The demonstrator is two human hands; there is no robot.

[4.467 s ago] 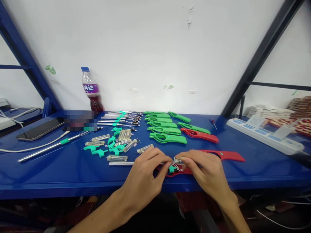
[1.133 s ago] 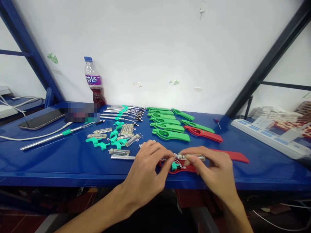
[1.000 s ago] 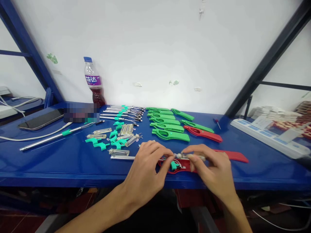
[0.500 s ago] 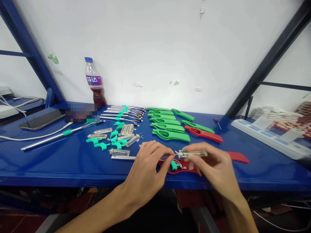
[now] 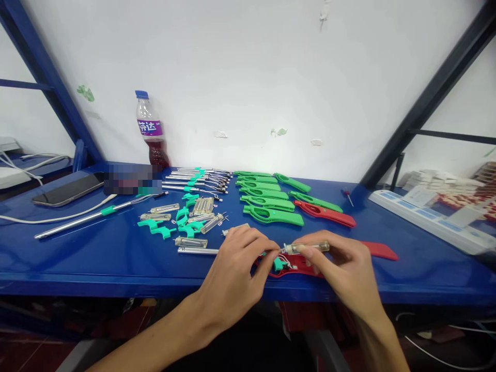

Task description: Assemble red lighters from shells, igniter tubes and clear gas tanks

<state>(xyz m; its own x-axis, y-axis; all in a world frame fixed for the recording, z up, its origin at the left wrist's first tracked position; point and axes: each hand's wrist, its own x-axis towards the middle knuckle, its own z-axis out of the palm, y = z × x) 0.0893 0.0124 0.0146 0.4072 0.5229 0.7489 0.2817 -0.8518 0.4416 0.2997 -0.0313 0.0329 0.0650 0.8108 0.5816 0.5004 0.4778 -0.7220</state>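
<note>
My right hand (image 5: 341, 263) is closed on a clear lighter fuel tank (image 5: 310, 247), its fitted end pointing left. My left hand (image 5: 244, 266) pinches at that end; whatever is between thumb and forefinger is too small to make out. Below both hands lies a red lighter shell half (image 5: 302, 267) with a green trigger (image 5: 279, 264) and white wires in it. A silver lighter tube (image 5: 197, 251) runs out from behind my left hand. More clear fuel tanks (image 5: 190, 242) and loose green triggers (image 5: 163, 231) lie to the left.
Green shell halves (image 5: 273, 216) and a red one (image 5: 324, 213) lie behind my hands. Wired silver tubes (image 5: 186, 183) are lined up farther back. A drink bottle (image 5: 151, 134) and a phone (image 5: 67, 189) stand left; a white power strip (image 5: 430, 222) and small screwdriver (image 5: 349, 198) lie right.
The fuel tank in my right hand has moved slightly down and left, its fitted end now close against my left fingertips. The left hand has hardly moved.
</note>
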